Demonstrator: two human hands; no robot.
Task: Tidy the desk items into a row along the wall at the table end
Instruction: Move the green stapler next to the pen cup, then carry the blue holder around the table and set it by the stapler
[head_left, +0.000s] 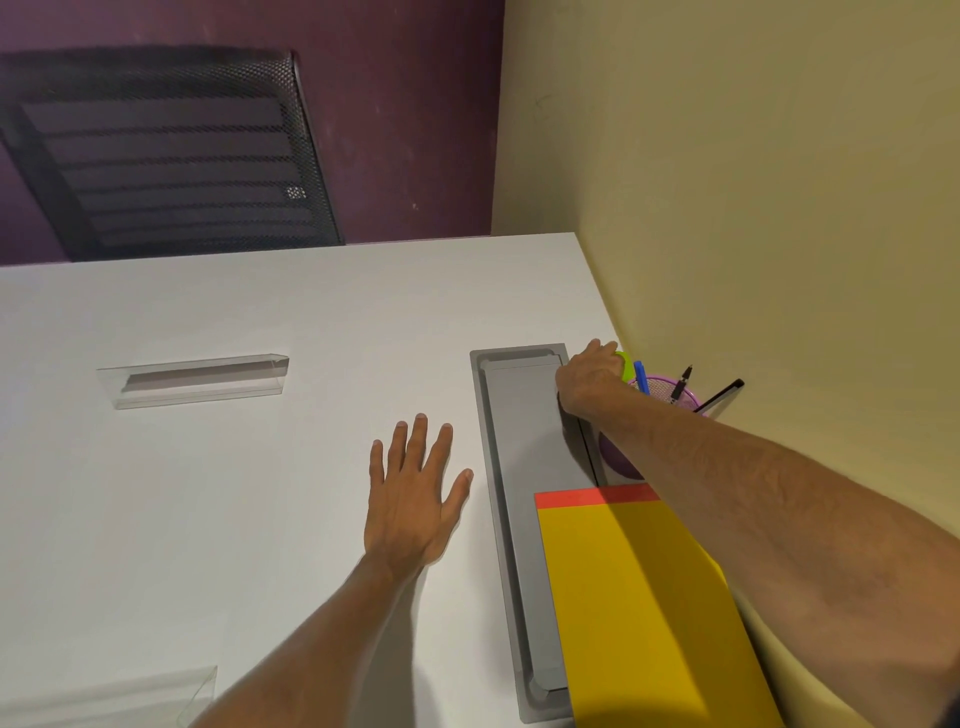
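Note:
My right hand (592, 379) is closed on a lime-green object (626, 364) right by the yellow wall; most of that object is hidden by my fingers. Just behind it stands a pink mesh pen cup (670, 397) holding a blue pen and two dark pens. A yellow notepad with a red top strip (639, 597) lies along the wall, nearer to me, partly under my right forearm. My left hand (415, 499) rests flat on the white desk (234, 493), fingers spread, holding nothing. A purple round thing (618, 460) peeks out under my right forearm.
A grey recessed cable tray (514, 467) runs down the desk beside the wall. A clear plastic holder (197, 379) lies at the left, and another clear piece (130, 696) sits at the near left edge. A black mesh chair (166, 150) stands behind the desk.

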